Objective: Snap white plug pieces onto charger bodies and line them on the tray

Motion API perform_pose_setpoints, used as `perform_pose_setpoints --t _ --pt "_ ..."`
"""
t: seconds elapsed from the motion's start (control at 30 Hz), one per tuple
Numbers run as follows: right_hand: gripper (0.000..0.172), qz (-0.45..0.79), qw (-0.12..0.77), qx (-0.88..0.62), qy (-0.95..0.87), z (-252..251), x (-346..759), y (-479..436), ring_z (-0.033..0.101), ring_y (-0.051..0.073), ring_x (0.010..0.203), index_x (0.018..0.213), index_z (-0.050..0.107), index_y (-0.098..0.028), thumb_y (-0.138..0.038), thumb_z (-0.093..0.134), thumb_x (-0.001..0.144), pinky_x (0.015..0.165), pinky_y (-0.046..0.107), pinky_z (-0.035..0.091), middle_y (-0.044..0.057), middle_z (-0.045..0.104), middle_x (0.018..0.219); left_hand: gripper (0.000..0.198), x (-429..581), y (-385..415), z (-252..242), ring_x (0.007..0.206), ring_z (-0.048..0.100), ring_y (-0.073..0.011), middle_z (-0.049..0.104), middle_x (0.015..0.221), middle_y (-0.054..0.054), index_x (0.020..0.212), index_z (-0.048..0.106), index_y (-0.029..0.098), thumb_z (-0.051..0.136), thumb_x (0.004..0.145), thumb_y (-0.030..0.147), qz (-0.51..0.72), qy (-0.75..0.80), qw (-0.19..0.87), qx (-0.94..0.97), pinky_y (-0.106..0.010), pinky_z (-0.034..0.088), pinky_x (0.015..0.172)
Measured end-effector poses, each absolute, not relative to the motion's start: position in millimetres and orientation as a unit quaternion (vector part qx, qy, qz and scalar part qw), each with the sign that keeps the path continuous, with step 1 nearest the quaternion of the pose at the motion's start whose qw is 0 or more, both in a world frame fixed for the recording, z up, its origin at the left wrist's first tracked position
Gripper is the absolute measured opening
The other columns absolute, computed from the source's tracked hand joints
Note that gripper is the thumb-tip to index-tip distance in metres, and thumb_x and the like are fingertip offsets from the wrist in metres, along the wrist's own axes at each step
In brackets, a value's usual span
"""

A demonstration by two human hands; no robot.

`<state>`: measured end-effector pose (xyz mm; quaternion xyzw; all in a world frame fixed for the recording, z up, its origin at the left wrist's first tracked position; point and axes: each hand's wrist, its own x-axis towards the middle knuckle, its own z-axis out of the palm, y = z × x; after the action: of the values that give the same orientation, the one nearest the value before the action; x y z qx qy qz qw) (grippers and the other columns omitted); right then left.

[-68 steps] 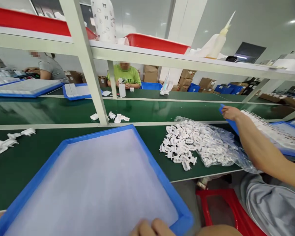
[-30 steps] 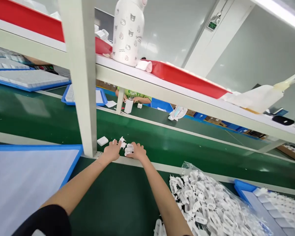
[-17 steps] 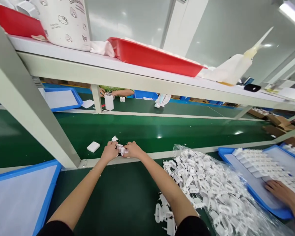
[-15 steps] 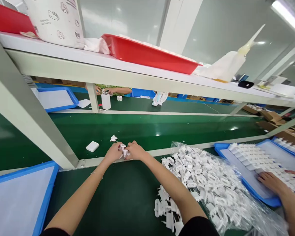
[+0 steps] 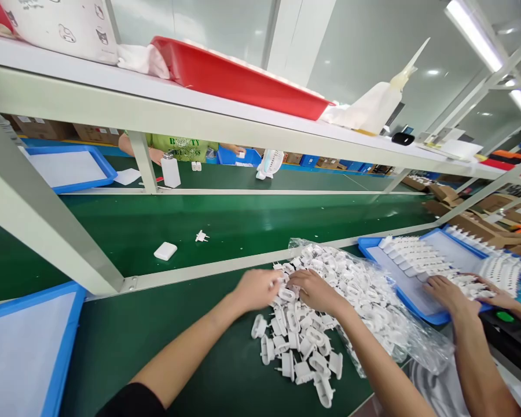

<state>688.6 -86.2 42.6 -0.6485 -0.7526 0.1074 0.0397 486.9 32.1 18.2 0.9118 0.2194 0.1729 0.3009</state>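
My left hand is at the near-left edge of a heap of white plastic plug housings, its fingers curled in around a white piece at the fingertips. Facing it, my right hand bends its fingers down onto housings in the same heap; they close on a white piece that is mostly covered. Many housings are oval and hollow, some with pins. Part of the heap lies in a clear plastic bag, and loose ones spill onto the green table.
Beyond the rail lie a flat white block and a pinned plug piece. A blue tray is at left. At right, another person's hands work over a blue tray of rowed white parts. A shelf crosses above.
Both my hands have moved right, from beside the rail to the heap. Loose housings now spread more widely on the table. The view has turned slightly right.
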Motion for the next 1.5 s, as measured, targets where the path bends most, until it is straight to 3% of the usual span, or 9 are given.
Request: perform_pose_setpoints --t 0.23,0.37,0.47,0.63,0.8,0.97,1.03,1.17,1.5 --pt "0.034 0.082 0.192 -0.711 -0.672 49 680 -117 0.043 0.023 0.123 0.122 0.053 -0.025 -0.022 0.038 0.091 0.101 0.046 0.036 0.007 0.052 0.130 0.049 440 191 6 0.132 0.024 -0.0359 0.044 0.134 -0.017 0.126 0.050 0.016 0.046 0.078 0.013 0.115 0.465 0.173 0.861 -0.052 0.030 0.101" --pt "0.029 0.099 0.226 -0.712 -0.657 39 666 -117 0.045 0.023 0.121 0.116 0.055 -0.027 -0.025 0.039 0.092 0.100 0.044 0.038 0.005 0.054 0.126 0.032 438 198 -6 0.123 0.035 -0.0394 0.054 0.117 -0.021 0.107 0.062 0.011 0.049 0.079 0.019 0.102 0.446 0.216 0.862 -0.051 0.040 0.093" --pt "0.029 0.099 0.241 -0.700 -0.665 34 651 -112 0.046 0.024 0.118 0.115 0.056 -0.027 -0.023 0.041 0.090 0.100 0.045 0.036 0.005 0.056 0.123 0.030 450 158 -12 0.114 0.047 -0.0298 0.057 0.114 -0.013 0.108 0.062 0.016 0.047 0.083 0.023 0.121 0.401 0.257 0.871 -0.042 0.040 0.097" --pt "0.038 0.117 0.320 -0.689 -0.640 28 622 -104 0.048 0.025 0.114 0.124 0.049 -0.026 -0.023 0.048 0.086 0.096 0.044 0.039 0.007 0.056 0.122 0.031 472 63 -31 0.096 0.058 -0.0190 0.059 0.110 -0.008 0.111 0.057 0.016 0.051 0.089 0.035 0.198 0.202 0.619 0.733 -0.037 0.049 0.083" --pt "0.017 0.199 0.438 -0.657 -0.581 24 598 -92 0.058 0.024 0.093 0.096 0.062 -0.021 -0.025 0.054 0.082 0.083 0.039 0.046 0.006 0.064 0.095 0.041 471 34 -25 0.093 0.061 -0.0193 0.060 0.110 -0.012 0.119 0.051 0.017 0.047 0.089 0.045 0.210 0.179 0.664 0.695 -0.036 0.050 0.080" --pt "0.028 0.364 0.678 -0.541 -0.339 16 591 -87 0.064 0.019 0.078 0.094 0.055 -0.021 -0.041 0.064 0.077 0.071 0.033 0.051 0.003 0.065 0.089 0.064 424 105 -2 0.122 0.041 -0.0324 0.041 0.135 -0.017 0.136 0.035 0.022 0.053 0.081 0.049 0.383 0.414 0.374 0.736 -0.046 0.041 0.094" --pt "0.034 0.436 0.729 -0.457 -0.266 14 589 -87 0.066 0.018 0.077 0.095 0.053 -0.021 -0.042 0.069 0.074 0.070 0.031 0.053 0.003 0.067 0.093 0.069 404 138 -4 0.129 0.028 -0.0407 0.035 0.138 -0.020 0.140 0.032 0.020 0.050 0.080 0.049 0.339 0.520 0.218 0.753 -0.053 0.037 0.093" --pt "0.037 0.520 0.753 -0.353 -0.196 13 589 -92 0.068 0.014 0.074 0.097 0.054 -0.019 -0.035 0.075 0.071 0.068 0.024 0.053 0.007 0.070 0.095 0.060 392 167 -17 0.120 0.038 -0.0414 0.050 0.122 -0.022 0.137 0.039 0.013 0.043 0.082 0.037 0.195 0.523 0.158 0.815 -0.054 0.035 0.093" --pt "0.032 0.568 0.710 -0.360 -0.209 6 581 -99 0.066 0.014 0.073 0.090 0.062 -0.019 -0.033 0.077 0.067 0.072 0.027 0.051 0.004 0.070 0.091 0.068 407 63 -48 0.126 0.042 -0.0229 0.039 0.141 -0.011 0.143 0.021 0.021 0.049 0.083 0.039 0.317 0.285 0.510 0.747 -0.034 0.036 0.103"
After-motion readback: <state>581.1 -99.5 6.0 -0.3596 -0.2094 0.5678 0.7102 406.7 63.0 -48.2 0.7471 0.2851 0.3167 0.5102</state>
